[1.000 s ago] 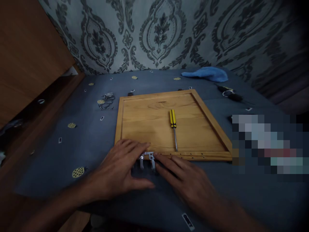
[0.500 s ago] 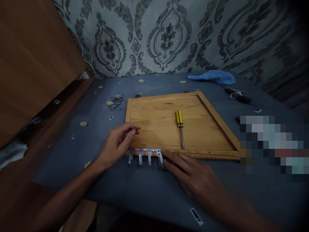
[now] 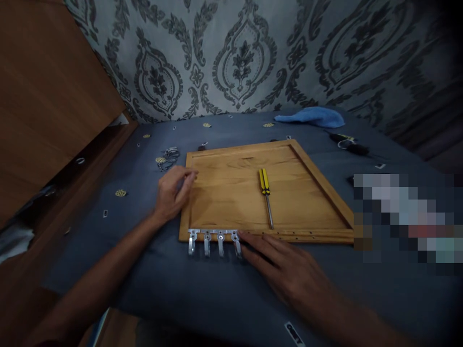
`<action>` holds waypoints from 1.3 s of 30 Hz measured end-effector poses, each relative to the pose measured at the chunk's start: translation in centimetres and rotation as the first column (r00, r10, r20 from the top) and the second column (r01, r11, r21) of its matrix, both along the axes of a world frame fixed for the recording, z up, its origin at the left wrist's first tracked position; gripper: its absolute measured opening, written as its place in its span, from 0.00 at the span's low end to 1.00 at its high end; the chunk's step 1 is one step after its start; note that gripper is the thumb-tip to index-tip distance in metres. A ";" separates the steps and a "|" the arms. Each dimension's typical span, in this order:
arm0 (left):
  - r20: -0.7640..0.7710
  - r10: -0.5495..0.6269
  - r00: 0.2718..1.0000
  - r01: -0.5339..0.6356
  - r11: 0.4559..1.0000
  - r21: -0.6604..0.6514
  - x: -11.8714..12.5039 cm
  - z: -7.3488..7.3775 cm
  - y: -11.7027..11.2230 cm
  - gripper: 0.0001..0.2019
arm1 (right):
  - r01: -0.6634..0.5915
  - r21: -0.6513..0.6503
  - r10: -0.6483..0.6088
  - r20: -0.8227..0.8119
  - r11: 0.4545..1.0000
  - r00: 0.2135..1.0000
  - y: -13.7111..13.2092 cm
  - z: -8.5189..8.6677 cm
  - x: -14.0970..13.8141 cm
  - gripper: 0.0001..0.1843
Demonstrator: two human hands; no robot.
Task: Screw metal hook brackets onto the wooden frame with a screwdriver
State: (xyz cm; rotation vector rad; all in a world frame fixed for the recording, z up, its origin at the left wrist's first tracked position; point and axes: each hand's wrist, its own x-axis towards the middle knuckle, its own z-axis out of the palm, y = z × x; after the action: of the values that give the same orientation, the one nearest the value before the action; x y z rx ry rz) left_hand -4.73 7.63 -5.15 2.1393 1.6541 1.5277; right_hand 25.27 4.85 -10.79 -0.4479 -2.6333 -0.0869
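Observation:
A wooden framed panel point(image 3: 231, 193) lies on the dark bedsheet, its recessed face up. Along its near edge sits a silver metal hook rail point(image 3: 221, 236) with several hooks hanging toward me. The fingers of my right hand point(image 3: 289, 265) press and grip the rail's right end against the wood. My left hand point(image 3: 172, 190) hovers over the panel's left edge, fingers loosely bent, thumb a little apart, with nothing visible in it. A screwdriver point(image 3: 265, 185) with a yellow and black handle rests on the panel, its tip toward the near edge.
Loose metal hooks and small hardware point(image 3: 170, 156) lie beyond my left hand. A blue cloth point(image 3: 313, 117) is at the back right, near a dark tool or cord point(image 3: 349, 144). Wooden furniture point(image 3: 54, 106) borders the left side. Small holes dot the panel's near rail. A blurred-out patch hides the right.
My left hand has moved away from the hook rail, up along the panel's left edge toward the loose hardware. My right hand stays at the rail's right end. The view has shifted slightly.

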 end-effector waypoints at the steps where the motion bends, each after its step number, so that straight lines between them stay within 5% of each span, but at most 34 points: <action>1: 0.024 0.027 0.999 -0.027 0.999 0.026 -0.6 0.0 0.8 0.13 | -0.003 -0.001 0.003 0.003 1.000 1.000 0.0 0.0 0.1 0.27; 6: 0.146 0.086 0.985 -0.103 0.988 0.112 -1.3 1.8 3.9 0.16 | -0.028 -0.032 0.027 -0.028 0.999 0.999 0.1 0.4 0.0 0.27; 9: 0.197 -0.038 0.980 0.026 0.998 0.059 0.6 2.8 3.6 0.15 | -0.025 -0.049 0.024 -0.022 0.999 0.999 0.1 0.8 -0.3 0.26; 14: 0.176 -0.194 0.965 0.221 0.964 -0.151 4.0 2.5 -1.8 0.12 | -0.010 -0.030 0.009 -0.030 0.999 1.000 0.0 1.2 -0.5 0.24; 18: 0.176 -0.167 0.970 0.209 0.943 -0.258 4.3 2.0 -6.9 0.09 | -0.013 -0.016 0.013 -0.004 1.000 1.000 0.0 1.0 -0.3 0.25; 21: 0.112 -0.171 0.979 0.194 0.951 -0.242 3.6 2.2 -8.7 0.08 | -0.024 -0.031 0.024 -0.002 0.999 1.000 0.1 0.7 -0.2 0.26; 26: -0.048 -0.331 0.942 0.299 0.897 -0.325 3.9 3.3 -7.7 0.06 | -0.027 -0.023 0.027 -0.020 0.999 0.999 0.1 0.9 -0.5 0.25; 30: -0.250 -0.509 0.823 0.315 0.776 -0.546 5.2 2.9 -6.5 0.26 | -0.007 -0.012 0.007 -0.035 1.000 0.999 0.0 1.1 -0.8 0.23; 33: -0.368 -0.520 0.771 0.239 0.772 -0.590 6.0 2.1 -6.4 0.30 | -0.007 -0.018 0.007 -0.041 1.000 0.999 -0.1 0.9 -0.8 0.21; 39: -0.403 -0.462 0.790 0.135 0.772 -0.622 6.5 1.7 -6.5 0.21 | -0.018 -0.028 0.017 -0.037 0.999 0.999 -0.1 0.8 -0.6 0.23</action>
State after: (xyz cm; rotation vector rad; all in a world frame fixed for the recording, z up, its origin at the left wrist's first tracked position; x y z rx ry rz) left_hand 1.81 1.17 -3.50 2.4078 1.4754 0.2609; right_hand 24.70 4.73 -9.98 -0.4320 -2.6051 -0.0360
